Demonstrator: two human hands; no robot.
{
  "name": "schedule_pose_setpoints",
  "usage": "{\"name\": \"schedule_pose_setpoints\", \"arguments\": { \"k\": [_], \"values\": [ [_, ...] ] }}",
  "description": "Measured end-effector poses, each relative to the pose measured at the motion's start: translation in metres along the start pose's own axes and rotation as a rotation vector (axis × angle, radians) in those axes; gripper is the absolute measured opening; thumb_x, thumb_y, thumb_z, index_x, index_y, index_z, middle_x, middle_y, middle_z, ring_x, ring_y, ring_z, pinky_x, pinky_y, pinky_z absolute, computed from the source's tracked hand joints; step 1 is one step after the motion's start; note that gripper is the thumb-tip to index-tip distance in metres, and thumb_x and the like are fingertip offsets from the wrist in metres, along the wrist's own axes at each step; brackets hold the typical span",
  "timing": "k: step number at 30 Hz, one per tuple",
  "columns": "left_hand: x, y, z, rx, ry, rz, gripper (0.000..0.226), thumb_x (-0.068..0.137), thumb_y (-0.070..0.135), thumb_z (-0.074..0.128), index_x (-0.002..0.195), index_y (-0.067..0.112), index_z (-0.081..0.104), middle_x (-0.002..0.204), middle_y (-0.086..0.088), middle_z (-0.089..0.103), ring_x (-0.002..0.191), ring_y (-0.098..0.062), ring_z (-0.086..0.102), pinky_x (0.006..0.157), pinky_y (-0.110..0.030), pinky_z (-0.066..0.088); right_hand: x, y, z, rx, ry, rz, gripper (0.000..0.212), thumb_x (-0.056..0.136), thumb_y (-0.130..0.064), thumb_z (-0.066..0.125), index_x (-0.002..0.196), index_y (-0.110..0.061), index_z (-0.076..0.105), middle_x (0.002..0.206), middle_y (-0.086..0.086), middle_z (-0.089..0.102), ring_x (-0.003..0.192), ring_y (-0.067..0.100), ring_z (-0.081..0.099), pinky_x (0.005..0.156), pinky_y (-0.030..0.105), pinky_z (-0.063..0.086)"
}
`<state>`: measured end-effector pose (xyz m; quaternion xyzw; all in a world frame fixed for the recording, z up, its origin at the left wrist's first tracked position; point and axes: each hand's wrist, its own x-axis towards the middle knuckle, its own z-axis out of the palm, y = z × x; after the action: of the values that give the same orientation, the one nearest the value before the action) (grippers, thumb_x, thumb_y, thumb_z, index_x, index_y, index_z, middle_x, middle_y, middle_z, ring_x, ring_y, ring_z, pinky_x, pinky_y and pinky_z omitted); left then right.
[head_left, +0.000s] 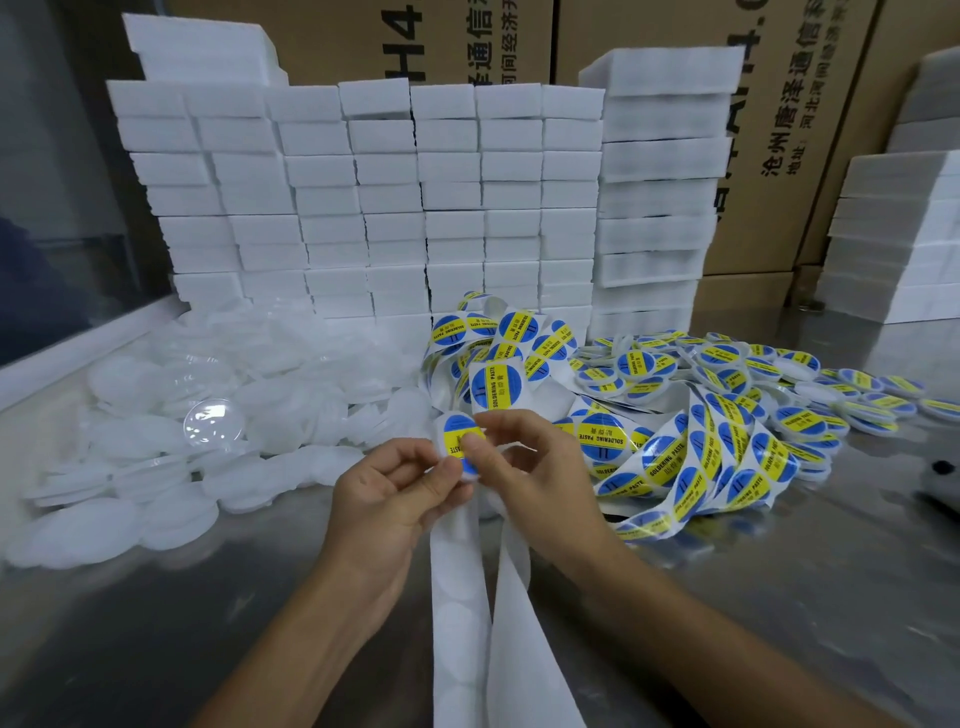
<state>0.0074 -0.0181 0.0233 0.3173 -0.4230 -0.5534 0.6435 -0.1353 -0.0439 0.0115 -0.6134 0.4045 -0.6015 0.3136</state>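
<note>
**Blue-and-yellow sticker on one lid, pinched by both hands**

On my feed the left hand (395, 488) had thumb and forefinger closed on the lower edge of a single round white lid (451, 435). The right hand (524, 467) gripped the same lid from the other side, thumb pressed on the sticker's face and the other fingers curled behind. The lid was held up off the table, just in front of the tangle of stickers, with its flat face turned toward me. As far as the thumbs let me see, the yellow band and its lettering ran roughly up and down my screen, tilted a little.

From under the hands two white strips of bare backing paper (462, 597) ran straight toward me, their long axis near to far.

Just beyond the hands, one looping strip of stickers (675, 457) lay heaped on the steel table (208, 623). I could not count the stickers on it.

To the left lay a pile of plain lids (130, 457), too many to count, with one clear lid (215, 428) on top. To the right lay a spread of labelled lids (779, 374), also past counting.

Behind them stood stacked columns of white foam blocks (363, 208), and behind those, cardboard cartons (779, 156).
</note>
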Motion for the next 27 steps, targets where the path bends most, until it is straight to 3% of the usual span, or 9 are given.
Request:
{"name": "schedule_pose_setpoints", "arguments": {
  "k": [1,3,5,7,11,16,20,24,27],
  "values": [
    [0.0,-0.001,0.0,0.0,-0.009,-0.006,0.019,0.062,0.007,0.071,0.078,0.002,0.062,0.079,-0.015,0.074,0.068,-0.021,0.072,0.061,-0.024,0.058,0.002,0.0,-0.001,0.004,0.018,-0.017,0.007,0.088,-0.024,0.072,0.094,-0.021,0.071,0.085,0.002,0.072,0.072,0.016,0.068,0.068,0.03,0.058],
    [0.0,-0.003,0.001,0.002,-0.038,-0.015,0.023,0.062,0.008,0.071,0.081,0.001,0.06,0.082,-0.015,0.074,0.07,-0.02,0.073,0.061,-0.023,0.057,0.003,-0.001,-0.002,0.015,0.038,-0.022,0.01,0.093,-0.013,0.065,0.088,-0.021,0.069,0.08,-0.001,0.072,0.07,0.01,0.069,0.062,0.024,0.056],
    [0.002,-0.003,0.0,0.016,-0.037,-0.03,0.026,0.062,0.01,0.072,0.084,0.001,0.061,0.084,-0.015,0.075,0.072,-0.019,0.073,0.061,-0.022,0.057,0.003,0.0,-0.001,0.022,0.027,0.006,0.011,0.095,-0.013,0.062,0.088,-0.02,0.068,0.078,-0.003,0.07,0.069,0.008,0.067,0.061,0.028,0.059],
    [0.003,-0.002,-0.002,0.038,-0.019,-0.023,0.024,0.063,0.011,0.071,0.083,0.001,0.063,0.081,-0.014,0.074,0.07,-0.018,0.072,0.059,-0.021,0.056,0.001,0.0,0.001,0.003,0.016,0.021,0.005,0.093,-0.022,0.067,0.089,-0.019,0.069,0.076,-0.002,0.069,0.065,0.013,0.065,0.064,0.041,0.06],
    [0.0,0.0,-0.004,0.234,-0.102,0.079,0.006,0.067,0.013,0.071,0.07,0.01,0.067,0.073,-0.01,0.073,0.066,-0.018,0.071,0.06,-0.023,0.057,-0.002,0.0,0.006,-0.032,0.047,0.06,0.045,0.068,-0.059,0.076,0.086,-0.02,0.065,0.067,0.004,0.061,0.058,0.025,0.056,0.059,0.039,0.055],
    [-0.002,-0.001,-0.003,0.404,-0.17,0.147,0.011,0.079,-0.003,0.067,0.079,0.002,0.057,0.08,-0.009,0.074,0.07,-0.024,0.073,0.062,-0.023,0.057,0.001,0.003,-0.002,-0.092,0.09,-0.021,0.023,0.093,-0.028,0.065,0.081,-0.009,0.063,0.067,0.01,0.066,0.06,0.023,0.065,0.055,0.04,0.057],
    [0.0,0.001,-0.002,0.296,-0.094,0.117,0.009,0.086,-0.005,0.06,0.081,0.001,0.055,0.079,-0.011,0.074,0.069,-0.023,0.072,0.062,-0.024,0.057,0.001,0.001,-0.002,0.068,0.001,0.014,0.005,0.093,-0.011,0.065,0.091,-0.013,0.068,0.078,0.006,0.068,0.066,0.017,0.069,0.059,0.034,0.061],
    [0.006,0.005,-0.008,0.139,0.068,0.059,0.013,0.092,-0.003,0.054,0.083,0.006,0.057,0.072,-0.012,0.072,0.061,-0.019,0.069,0.055,-0.024,0.056,-0.002,0.002,0.003,0.033,-0.135,0.009,0.036,0.076,-0.01,0.083,0.108,-0.019,0.068,0.078,0.003,0.065,0.064,0.012,0.064,0.066,0.034,0.06],
    [0.008,0.004,-0.012,0.159,0.121,0.036,0.012,0.094,-0.001,0.053,0.087,0.007,0.059,0.07,-0.01,0.072,0.059,-0.017,0.068,0.052,-0.025,0.055,-0.002,0.001,0.005,0.1,-0.128,0.06,0.026,0.08,-0.009,0.079,0.103,-0.006,0.067,0.073,0.013,0.066,0.059,0.017,0.064,0.064,0.034,0.058]
  ]
}}
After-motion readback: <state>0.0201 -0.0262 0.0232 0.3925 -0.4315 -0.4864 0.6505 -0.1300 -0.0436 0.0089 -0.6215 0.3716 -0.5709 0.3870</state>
